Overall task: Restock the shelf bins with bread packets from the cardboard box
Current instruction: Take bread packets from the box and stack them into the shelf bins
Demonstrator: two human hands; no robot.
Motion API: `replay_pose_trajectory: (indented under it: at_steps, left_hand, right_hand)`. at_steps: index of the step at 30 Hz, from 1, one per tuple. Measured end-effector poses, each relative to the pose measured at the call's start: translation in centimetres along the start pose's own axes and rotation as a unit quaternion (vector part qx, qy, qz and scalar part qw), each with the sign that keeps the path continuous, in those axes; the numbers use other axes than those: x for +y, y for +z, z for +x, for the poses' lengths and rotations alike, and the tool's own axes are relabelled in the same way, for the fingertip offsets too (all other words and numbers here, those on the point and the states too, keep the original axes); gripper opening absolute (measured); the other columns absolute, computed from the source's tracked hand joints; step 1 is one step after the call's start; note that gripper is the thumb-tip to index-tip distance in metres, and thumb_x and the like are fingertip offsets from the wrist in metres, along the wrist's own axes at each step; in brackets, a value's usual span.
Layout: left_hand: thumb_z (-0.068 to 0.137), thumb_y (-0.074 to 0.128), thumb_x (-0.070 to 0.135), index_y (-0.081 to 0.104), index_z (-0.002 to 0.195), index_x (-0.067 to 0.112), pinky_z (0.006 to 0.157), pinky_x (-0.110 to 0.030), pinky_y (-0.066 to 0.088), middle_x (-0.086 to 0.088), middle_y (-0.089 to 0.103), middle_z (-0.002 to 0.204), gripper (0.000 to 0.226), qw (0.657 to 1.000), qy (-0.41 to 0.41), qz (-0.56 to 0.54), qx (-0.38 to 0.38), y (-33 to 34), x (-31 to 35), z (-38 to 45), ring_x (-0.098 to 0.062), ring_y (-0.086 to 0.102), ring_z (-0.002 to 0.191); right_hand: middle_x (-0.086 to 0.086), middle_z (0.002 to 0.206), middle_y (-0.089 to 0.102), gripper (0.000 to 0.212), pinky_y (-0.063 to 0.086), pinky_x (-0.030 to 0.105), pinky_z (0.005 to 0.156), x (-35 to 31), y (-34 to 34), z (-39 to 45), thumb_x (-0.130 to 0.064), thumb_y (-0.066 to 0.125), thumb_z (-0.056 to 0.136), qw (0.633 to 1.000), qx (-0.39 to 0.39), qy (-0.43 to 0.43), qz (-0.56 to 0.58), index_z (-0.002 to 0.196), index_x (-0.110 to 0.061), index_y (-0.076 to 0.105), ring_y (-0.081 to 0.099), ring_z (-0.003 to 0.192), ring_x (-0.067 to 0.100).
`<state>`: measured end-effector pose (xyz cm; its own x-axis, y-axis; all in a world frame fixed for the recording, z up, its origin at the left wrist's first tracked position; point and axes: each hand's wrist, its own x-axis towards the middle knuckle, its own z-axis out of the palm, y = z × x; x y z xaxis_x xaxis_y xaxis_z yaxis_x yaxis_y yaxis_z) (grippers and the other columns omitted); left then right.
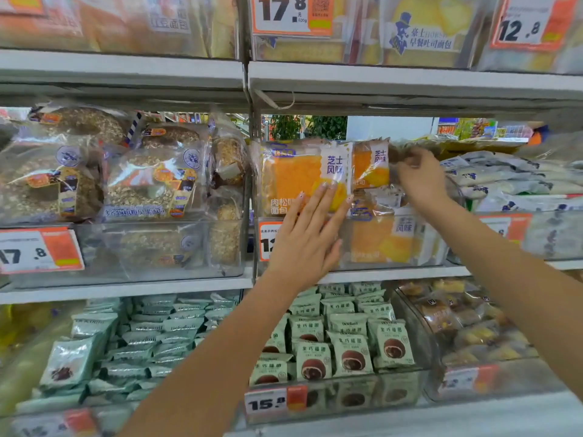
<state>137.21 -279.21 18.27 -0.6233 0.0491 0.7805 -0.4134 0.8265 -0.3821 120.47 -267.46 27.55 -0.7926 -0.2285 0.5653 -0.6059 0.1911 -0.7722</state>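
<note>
Orange-and-white bread packets stand in a clear shelf bin (394,263) on the middle shelf. My left hand (310,234) lies flat with straight fingers against the front of the leftmost packet (293,175), which stands upright. My right hand (418,181) reaches to the bin's right side and pinches the top edge of a clear-wrapped packet (410,149) behind the second orange packet (370,165). More of the same packets (383,238) lie lower in the bin. The cardboard box is out of view.
A bin of oat-topped ring breads (126,184) sits to the left, white packets (504,181) to the right. Green snack packets (340,342) fill the shelf below. Price tags (41,249) hang on the bin fronts. A metal upright (250,127) divides the shelf bays.
</note>
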Motion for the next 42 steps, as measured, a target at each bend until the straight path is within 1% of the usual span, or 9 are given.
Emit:
replay_pose_trajectory:
  at_steps: [5,12,17,20,23,28,33,37,42]
  left_hand:
    - [0.099,0.027,0.033,0.032,0.146,0.007,0.116,-0.047,0.019,-0.016,0.030,0.152,0.054,0.995,-0.003,-0.094,-0.024,-0.9,3.1,-11.0,-0.028,0.026,0.142]
    - [0.080,0.049,0.025,0.051,0.113,0.011,0.096,-0.039,0.038,-0.011,0.063,0.106,0.036,0.933,0.080,-0.211,-0.281,0.1,11.0,-28.6,-0.029,0.060,0.099]
    - [0.095,0.047,0.021,0.038,0.138,0.017,0.102,-0.039,0.037,-0.008,0.047,0.134,0.044,0.775,-0.034,-0.236,-0.585,0.3,15.1,-39.0,-0.026,0.044,0.123]
    - [0.095,0.046,0.019,0.035,0.141,0.019,0.096,-0.037,0.044,-0.007,0.046,0.135,0.047,0.696,-0.137,-0.259,-0.656,0.9,15.8,-44.1,-0.026,0.048,0.120]
    - [0.096,0.045,0.019,0.040,0.135,0.020,0.088,-0.036,0.047,-0.009,0.052,0.126,0.039,0.632,-0.203,-0.279,-0.694,1.7,15.8,-47.4,-0.026,0.055,0.110]
    - [0.097,0.046,0.022,0.043,0.131,0.019,0.088,-0.037,0.047,-0.007,0.052,0.128,0.034,0.612,-0.212,-0.270,-0.712,2.1,15.4,-50.9,-0.026,0.054,0.110]
    - [0.097,0.045,0.024,0.046,0.128,0.018,0.090,-0.037,0.045,-0.008,0.052,0.127,0.031,0.621,-0.217,-0.273,-0.702,1.8,15.9,-51.9,-0.027,0.052,0.113]
    - [0.097,0.044,0.024,0.045,0.128,0.017,0.092,-0.038,0.046,-0.008,0.050,0.130,0.032,0.612,-0.232,-0.285,-0.700,1.4,16.3,-52.4,-0.028,0.051,0.115]
    - [0.097,0.045,0.022,0.049,0.126,0.019,0.092,-0.039,0.048,-0.007,0.053,0.128,0.029,0.594,-0.256,-0.301,-0.701,1.3,16.3,-52.5,-0.026,0.053,0.113]
  right_hand:
    - [-0.011,0.086,0.055,0.034,0.040,0.011,0.072,3.6,-1.8,-15.3,0.003,0.044,0.087,0.968,0.146,-0.152,0.136,0.094,-0.030,0.051,0.051,0.079,-0.003]
    - [-0.006,0.087,0.058,0.028,0.041,0.013,0.069,17.2,2.6,-36.7,0.004,0.048,0.088,0.968,-0.242,0.037,-0.052,0.091,-0.024,0.052,0.056,0.079,0.001]
    - [0.001,0.112,0.061,0.019,0.051,0.032,0.087,25.8,3.8,-46.5,-0.017,0.050,0.094,0.794,-0.539,0.181,-0.215,0.112,-0.022,0.055,0.058,0.098,0.014]
    - [0.013,0.135,0.050,0.041,0.042,0.033,0.101,28.1,4.5,-49.7,-0.025,0.052,0.095,0.676,-0.643,0.255,-0.254,0.132,-0.010,0.045,0.050,0.120,0.025]
    - [0.014,0.134,0.050,0.040,0.041,0.029,0.095,29.5,6.5,-51.4,-0.021,0.051,0.096,0.628,-0.673,0.291,-0.260,0.134,-0.006,0.045,0.048,0.123,0.027]
    - [0.009,0.135,0.050,0.054,0.045,0.030,0.093,33.3,11.4,-55.9,-0.029,0.060,0.090,0.602,-0.691,0.294,-0.273,0.138,-0.013,0.040,0.051,0.118,0.025]
    - [0.013,0.128,0.053,0.034,0.045,0.029,0.089,35.5,13.2,-60.0,-0.012,0.050,0.094,0.571,-0.686,0.308,-0.330,0.127,-0.006,0.050,0.054,0.114,0.026]
    - [0.008,0.130,0.052,0.041,0.044,0.030,0.095,37.8,13.2,-63.5,-0.016,0.050,0.091,0.653,-0.598,0.365,-0.286,0.132,-0.016,0.047,0.053,0.115,0.024]
    - [0.007,0.130,0.054,0.041,0.048,0.034,0.094,38.3,12.3,-64.2,-0.023,0.054,0.093,0.666,-0.559,0.448,-0.209,0.133,-0.018,0.047,0.055,0.113,0.025]
